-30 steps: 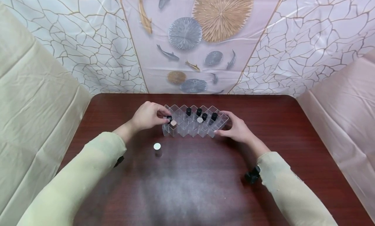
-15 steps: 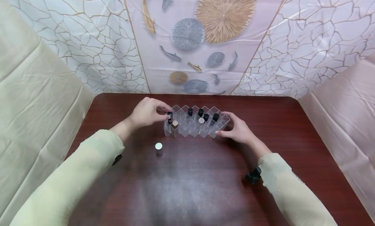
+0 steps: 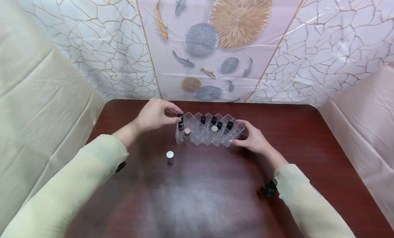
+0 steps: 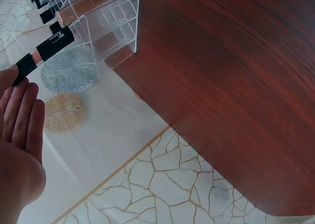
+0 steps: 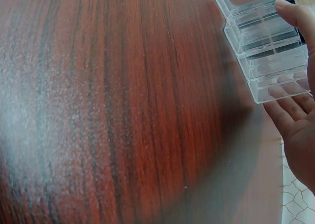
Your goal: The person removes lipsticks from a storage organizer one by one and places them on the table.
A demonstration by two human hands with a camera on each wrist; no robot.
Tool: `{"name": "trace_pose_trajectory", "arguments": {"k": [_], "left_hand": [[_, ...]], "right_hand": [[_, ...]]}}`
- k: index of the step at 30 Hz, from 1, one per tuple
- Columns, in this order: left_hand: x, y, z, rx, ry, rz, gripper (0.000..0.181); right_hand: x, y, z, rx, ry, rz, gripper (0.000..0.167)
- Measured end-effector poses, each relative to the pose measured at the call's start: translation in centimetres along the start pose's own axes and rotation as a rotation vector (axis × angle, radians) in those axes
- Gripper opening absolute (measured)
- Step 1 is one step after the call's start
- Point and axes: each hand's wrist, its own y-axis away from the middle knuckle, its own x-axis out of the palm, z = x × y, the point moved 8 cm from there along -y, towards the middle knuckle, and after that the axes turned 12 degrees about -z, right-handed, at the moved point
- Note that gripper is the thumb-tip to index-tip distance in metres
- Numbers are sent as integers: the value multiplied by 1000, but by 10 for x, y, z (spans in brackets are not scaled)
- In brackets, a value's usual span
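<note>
My left hand (image 3: 155, 115) pinches the top of a black lipstick tube (image 3: 181, 122) between thumb and fingers. In the left wrist view, this lipstick tube (image 4: 55, 44) shows a pinkish band and pale lettering. It stands upright above the left end of a clear lipstick organizer (image 3: 197, 139); whether its lower end is inside a compartment I cannot tell. My right hand (image 3: 253, 139) grips the organizer's right end, thumb in front and fingers behind. A tube with a beige square top (image 3: 187, 132) sits in a front left compartment.
Several black-capped tubes (image 3: 213, 120) and one with a whitish top (image 3: 214, 128) stand in the organizer. A silver-topped tube (image 3: 170, 158) stands upright on the dark red table (image 3: 197, 197), in front of the organizer's left end. A patterned cloth (image 3: 209, 73) hangs behind the table.
My left hand has risen with the black lipstick tube, and more of the tube now shows above the organizer. My right hand keeps its grip. The head view has shifted slightly.
</note>
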Motion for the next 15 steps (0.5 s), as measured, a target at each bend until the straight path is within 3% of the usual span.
{"name": "trace_pose_trajectory", "arguments": {"k": [10,15], "left_hand": [[-10,12,-14,-8,41,1,23],[-9,18,-20,6,58,2,23]], "right_hand": [[2,0,1,-6,13,8,91],[2,-1,-1,2,-13,5,91]]}}
